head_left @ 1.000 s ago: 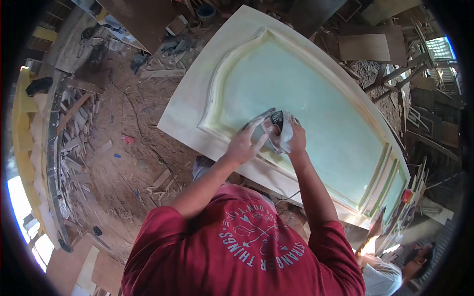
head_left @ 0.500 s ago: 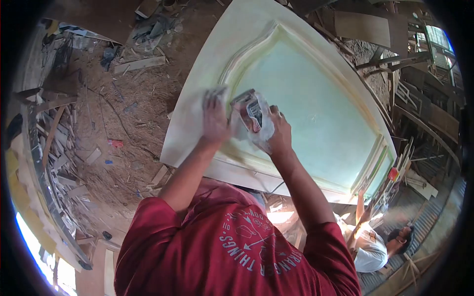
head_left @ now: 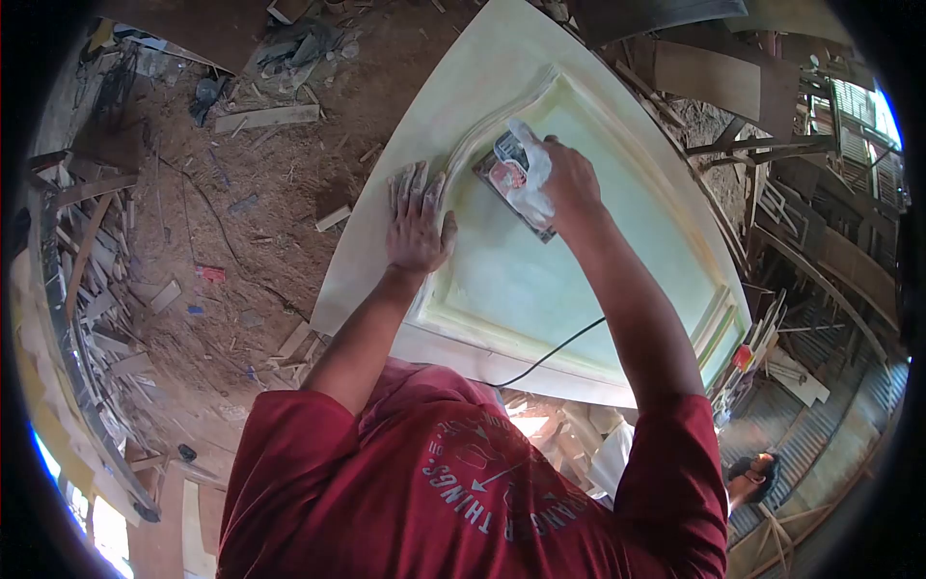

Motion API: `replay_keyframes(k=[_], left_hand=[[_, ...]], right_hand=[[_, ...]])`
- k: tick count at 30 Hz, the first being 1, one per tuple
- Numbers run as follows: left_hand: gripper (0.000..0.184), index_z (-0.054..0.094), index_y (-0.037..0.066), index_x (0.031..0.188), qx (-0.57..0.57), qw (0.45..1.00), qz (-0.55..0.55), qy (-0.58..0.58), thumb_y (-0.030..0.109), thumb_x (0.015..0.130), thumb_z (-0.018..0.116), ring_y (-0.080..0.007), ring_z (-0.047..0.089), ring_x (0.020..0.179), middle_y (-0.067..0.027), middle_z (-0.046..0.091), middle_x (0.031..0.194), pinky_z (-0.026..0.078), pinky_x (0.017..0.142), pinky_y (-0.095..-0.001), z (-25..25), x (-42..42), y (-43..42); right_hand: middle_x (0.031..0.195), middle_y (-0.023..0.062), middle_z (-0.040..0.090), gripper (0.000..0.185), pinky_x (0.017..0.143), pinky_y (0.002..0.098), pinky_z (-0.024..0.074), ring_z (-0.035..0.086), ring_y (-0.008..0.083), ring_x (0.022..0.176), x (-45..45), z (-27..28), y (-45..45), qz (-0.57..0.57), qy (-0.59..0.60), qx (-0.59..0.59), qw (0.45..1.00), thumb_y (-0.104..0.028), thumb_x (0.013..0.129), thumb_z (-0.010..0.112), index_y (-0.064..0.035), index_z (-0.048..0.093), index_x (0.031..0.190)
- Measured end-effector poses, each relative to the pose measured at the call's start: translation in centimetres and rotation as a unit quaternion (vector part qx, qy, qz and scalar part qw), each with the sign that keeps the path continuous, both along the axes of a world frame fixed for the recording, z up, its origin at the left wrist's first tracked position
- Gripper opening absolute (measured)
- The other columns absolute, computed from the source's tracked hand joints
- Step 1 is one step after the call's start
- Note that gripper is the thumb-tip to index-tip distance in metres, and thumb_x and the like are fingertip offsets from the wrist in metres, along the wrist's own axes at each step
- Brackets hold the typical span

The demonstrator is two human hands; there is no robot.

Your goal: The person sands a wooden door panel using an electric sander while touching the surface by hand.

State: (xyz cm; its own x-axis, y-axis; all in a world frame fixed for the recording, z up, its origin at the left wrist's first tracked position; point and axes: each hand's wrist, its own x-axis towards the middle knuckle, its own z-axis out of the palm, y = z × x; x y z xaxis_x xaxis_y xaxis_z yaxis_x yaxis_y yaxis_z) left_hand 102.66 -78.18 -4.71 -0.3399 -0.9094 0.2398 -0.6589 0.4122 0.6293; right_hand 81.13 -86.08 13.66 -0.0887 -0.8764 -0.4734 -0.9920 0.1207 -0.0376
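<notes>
My right hand [head_left: 567, 185] is closed around a dusty electric sander [head_left: 508, 176], whose flat base rests on the pale green recessed face of a wooden panel [head_left: 617, 241]. From the sander's side a black cord [head_left: 558, 350] runs down over the panel's near edge. Flat on the panel's whitish left border lies my left hand [head_left: 417, 224], fingers spread and dusted white, just outside the raised curved moulding [head_left: 502, 113]. The sander's base sits close to the inner side of that moulding.
Wood scraps and a red object [head_left: 210, 274] lie on the sawdust-covered floor at left. A plank [head_left: 267, 119] lies farther back. At lower right is a co-worker [head_left: 752, 481], partly hidden by my right arm. Boards and timber lean along the right side.
The sander and my right hand have moved up and slightly right across the panel. My left hand, blurred before, now lies sharp and flat. More cord shows, and less of the co-worker.
</notes>
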Motion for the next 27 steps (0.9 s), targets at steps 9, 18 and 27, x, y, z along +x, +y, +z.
replay_keyframes(k=[9, 18, 27], left_hand=[[0.071, 0.049, 0.003, 0.163, 0.023, 1.000, 0.004, -0.014, 0.037, 0.103, 0.064, -0.0525, 0.037, 0.161, -0.0306, 0.043, 0.171, 0.022, 0.134, -0.0721, -0.1, 0.2, -0.1], [0.071, 0.047, 0.002, 0.164, 0.044, 0.999, 0.003, -0.004, 0.041, 0.106, 0.058, -0.0504, 0.038, 0.161, -0.0293, 0.042, 0.173, 0.023, 0.134, -0.0717, 0.0, 0.3, -0.1], [0.070, 0.052, -0.001, 0.159, 0.047, 0.999, 0.015, 0.006, 0.030, 0.098, 0.064, -0.0489, 0.039, 0.161, -0.0303, 0.046, 0.168, 0.025, 0.135, -0.0691, 0.5, 0.3, -0.1]], right_hand=[[0.118, 0.0155, 0.082, 0.077, 0.100, 0.0479, 0.0632, 0.079, 0.0384, 0.115, -2.7, -1.9, -8.5, 0.050, 0.040, 0.067, 0.996, -0.049, 0.083, 0.091, -0.0291, 0.061, 0.152], [0.125, 0.0161, 0.081, 0.072, 0.101, 0.0489, 0.0630, 0.077, 0.0381, 0.120, -2.5, -1.5, -10.8, 0.063, 0.088, 0.112, 0.988, -0.052, 0.082, 0.089, -0.0253, 0.064, 0.145], [0.132, 0.0238, 0.077, 0.087, 0.103, 0.0509, 0.0626, 0.075, 0.0422, 0.123, -7.8, -4.1, -13.9, 0.041, 0.077, 0.115, 0.990, -0.039, 0.064, 0.085, -0.0208, 0.064, 0.146]])
